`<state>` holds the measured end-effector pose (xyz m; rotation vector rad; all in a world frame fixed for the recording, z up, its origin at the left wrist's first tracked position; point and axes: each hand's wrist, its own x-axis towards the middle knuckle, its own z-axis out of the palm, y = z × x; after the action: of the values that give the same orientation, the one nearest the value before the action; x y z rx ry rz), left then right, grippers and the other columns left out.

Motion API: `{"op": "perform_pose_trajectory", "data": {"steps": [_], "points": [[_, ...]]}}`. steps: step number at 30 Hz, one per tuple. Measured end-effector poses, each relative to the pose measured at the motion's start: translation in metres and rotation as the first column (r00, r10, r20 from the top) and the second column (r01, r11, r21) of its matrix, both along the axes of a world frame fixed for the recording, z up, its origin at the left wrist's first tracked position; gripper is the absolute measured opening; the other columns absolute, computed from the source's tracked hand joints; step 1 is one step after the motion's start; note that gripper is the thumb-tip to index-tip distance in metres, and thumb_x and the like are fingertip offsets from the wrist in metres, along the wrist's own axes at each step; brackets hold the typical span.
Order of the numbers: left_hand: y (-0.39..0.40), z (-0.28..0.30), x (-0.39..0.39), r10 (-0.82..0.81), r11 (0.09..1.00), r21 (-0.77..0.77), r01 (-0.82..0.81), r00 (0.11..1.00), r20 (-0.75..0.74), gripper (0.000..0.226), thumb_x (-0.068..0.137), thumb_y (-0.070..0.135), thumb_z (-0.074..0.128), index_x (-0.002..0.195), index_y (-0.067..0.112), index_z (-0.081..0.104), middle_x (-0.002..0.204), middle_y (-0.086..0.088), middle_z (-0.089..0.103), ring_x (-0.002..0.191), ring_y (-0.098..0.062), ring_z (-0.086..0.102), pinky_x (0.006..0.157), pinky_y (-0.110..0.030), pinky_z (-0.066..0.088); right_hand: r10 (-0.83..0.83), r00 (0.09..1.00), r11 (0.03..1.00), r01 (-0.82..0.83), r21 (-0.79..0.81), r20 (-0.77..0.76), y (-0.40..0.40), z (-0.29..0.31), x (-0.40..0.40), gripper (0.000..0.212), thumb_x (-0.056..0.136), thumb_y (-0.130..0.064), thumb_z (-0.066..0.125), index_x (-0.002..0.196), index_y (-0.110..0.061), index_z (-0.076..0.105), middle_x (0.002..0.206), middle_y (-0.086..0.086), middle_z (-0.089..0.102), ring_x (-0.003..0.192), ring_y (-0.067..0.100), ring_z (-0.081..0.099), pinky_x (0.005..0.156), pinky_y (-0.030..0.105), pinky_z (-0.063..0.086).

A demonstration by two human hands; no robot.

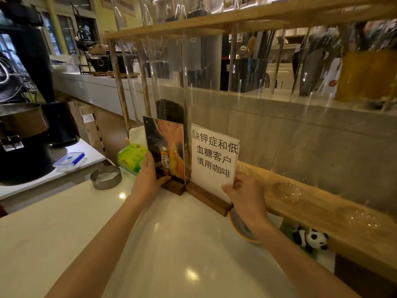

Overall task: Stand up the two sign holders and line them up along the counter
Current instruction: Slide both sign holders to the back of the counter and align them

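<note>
1. Sign holders, two of them, stand upright on the glossy white table [176,244], each a clear acrylic sheet slotted into a dark wooden base: the left sign holder with the orange-and-black printed card [166,147] and the right sign holder with the white sheet of black Chinese characters [213,155].
2. They sit at the far edge of the table, just in front of the tall transparent screen [268,104], with their inner ends touching or nearly touching.
3. Left hand [148,175] is grasping the left edge of the printed card's sheet, thumb across the lower front. Right hand [245,194] is grasping the lower right corner of the white sheet.
4. Both faces point toward the person. The left base runs roughly along the screen, while the right base's long axis slants toward the person at its right end, so the two meet at a shallow angle and not yet in one line.
5. Risk, as I judge it: swinging the right holder by its sheet alone could rock it on the narrow base and tip it, or pull the sheet in its slot.
6. Pushing its inner end inward could knock the left holder askew or into the screen.
7. A yellow-rimmed bowl [238,224] lies just beside the right base's near end and could get bumped.
</note>
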<state>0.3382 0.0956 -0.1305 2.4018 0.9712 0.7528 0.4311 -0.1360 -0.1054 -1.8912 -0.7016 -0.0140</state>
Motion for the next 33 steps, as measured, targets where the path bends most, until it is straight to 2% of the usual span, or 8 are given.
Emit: {"op": "perform_pose_trajectory", "data": {"steps": [5,8,12,15,21,26,29,33], "points": [[-0.008,-0.001,0.001,0.033,0.999,-0.021,-0.033,0.999,-0.025,0.097,0.081,0.027,0.065,0.146,0.016,-0.005,0.158,-0.01,0.012,0.141,-0.029,0.026,0.114,-0.046,0.031,0.039,0.999,0.995,-0.039,-0.093,-0.001,-0.001,0.009,0.005,0.034,0.08,-0.006,0.064,0.114,-0.011,0.061,0.123,0.008,0.064,0.11,0.025,0.061,0.077,0.026,0.053],[-0.013,0.0,0.003,0.065,0.996,-0.05,-0.069,0.995,-0.074,0.093,0.081,0.029,0.064,0.147,0.014,0.0,0.156,-0.013,0.016,0.14,-0.031,0.027,0.113,-0.046,0.033,0.059,0.998,0.989,-0.059,-0.137,0.002,-0.002,0.022,0.009,0.043,0.077,-0.01,0.07,0.117,-0.012,0.055,0.122,0.007,0.065,0.106,0.023,0.062,0.066,0.017,0.048],[-0.021,0.001,0.0,0.083,0.992,-0.083,-0.093,0.99,-0.112,0.085,0.081,0.036,0.063,0.146,0.01,0.014,0.152,-0.017,0.024,0.137,-0.033,0.031,0.112,-0.043,0.035,0.078,0.996,0.995,-0.08,0.059,0.035,0.0,0.06,0.009,0.053,0.078,-0.016,0.07,0.125,-0.016,0.045,0.113,-0.001,0.063,0.093,0.012,0.061,0.064,0.017,0.049],[-0.027,0.0,-0.002,0.081,0.985,-0.146,-0.088,0.995,-0.052,0.077,0.082,0.035,0.062,0.143,0.01,0.024,0.148,-0.016,0.034,0.132,-0.032,0.039,0.108,-0.042,0.038,0.137,0.972,0.977,-0.164,0.137,0.191,0.01,0.097,0.011,0.053,0.081,-0.022,0.067,0.128,-0.017,0.043,0.1,-0.004,0.059,0.081,0.006,0.059,0.064,0.015,0.049],[-0.035,-0.008,-0.004,0.09,0.973,-0.222,-0.064,0.99,0.106,0.038,0.078,0.03,0.066,0.108,0.007,0.061,0.121,-0.015,0.058,0.111,-0.03,0.054,0.097,-0.042,0.047,0.396,0.79,0.916,-0.306,-0.259,0.468,0.069,0.146,0.026,0.033,0.084,-0.029,0.061,0.113,-0.014,0.059,0.101,-0.002,0.062,0.092,0.01,0.057,0.076,0.016,0.045],[-0.035,-0.013,-0.002,0.154,0.951,-0.292,-0.104,0.976,0.155,0.026,0.078,0.028,0.068,0.091,0.006,0.063,0.103,-0.015,0.062,0.09,-0.026,0.059,0.084,-0.038,0.051,0.605,0.658,0.762,-0.318,-0.564,0.447,0.116,0.15,0.027,0.034,0.084,-0.035,0.058,0.102,-0.008,0.067,0.101,0.01,0.069,0.089,0.021,0.063,0.079,0.031,0.051],[-0.036,-0.014,0.0,0.155,0.94,-0.329,-0.09,0.972,0.176,0.024,0.079,0.027,0.067,0.091,0.006,0.064,0.101,-0.014,0.065,0.091,-0.026,0.061,0.085,-0.04,0.053,0.646,0.653,0.704,-0.311,-0.639,0.394,0.13,0.146,0.031,0.039,0.085,-0.038,0.055,0.092,-0.002,0.069,0.091,0.017,0.07,0.081,0.029,0.065,0.075,0.038,0.052],[-0.034,-0.012,0.002,0.173,0.935,-0.339,-0.106,0.97,0.174,0.024,0.079,0.027,0.067,0.093,0.007,0.063,0.102,-0.012,0.064,0.091,-0.024,0.062,0.084,-0.036,0.053,0.63,0.683,0.726,-0.35,-0.592,0.369,0.135,0.142,0.034,0.037,0.084,-0.033,0.059,0.082,0.003,0.069,0.078,0.021,0.066,0.066,0.022,0.055,0.063,0.031,0.046]]}}
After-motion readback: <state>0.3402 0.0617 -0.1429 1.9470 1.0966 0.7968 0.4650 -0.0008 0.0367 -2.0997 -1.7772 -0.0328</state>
